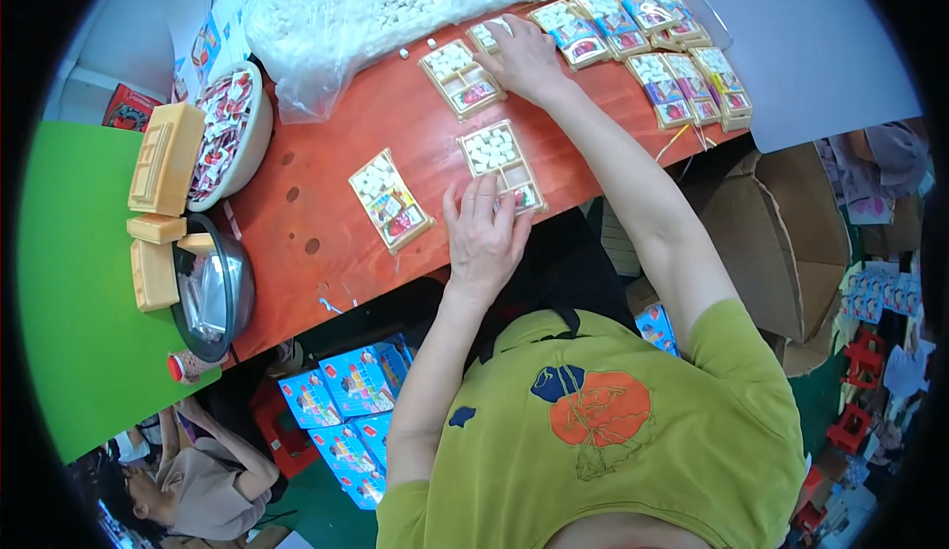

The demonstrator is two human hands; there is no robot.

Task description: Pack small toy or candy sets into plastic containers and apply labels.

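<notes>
An orange-red wooden table (326, 203) adjoins a green surface (69, 292), cardboard boxes (781, 243) beside it.

Tray (486, 35) half hidden under right hand (529, 58)

**Plastic, Wood and Steel on the Bench**

The tabletop (326, 183) looks like red-brown wood, smooth with a dull sheen. The compartment trays, such as the near tray (501, 167) under the left hand (483, 236) and the far tray (462, 78) beside the right hand (527, 59), appear tan moulded plastic, matt. The big bag (376, 10) of white pieces is thin clear film, crinkled and glossy. The left bowl (213, 292) is shiny metal. The shirt (613, 450) is matt olive cloth.
</notes>
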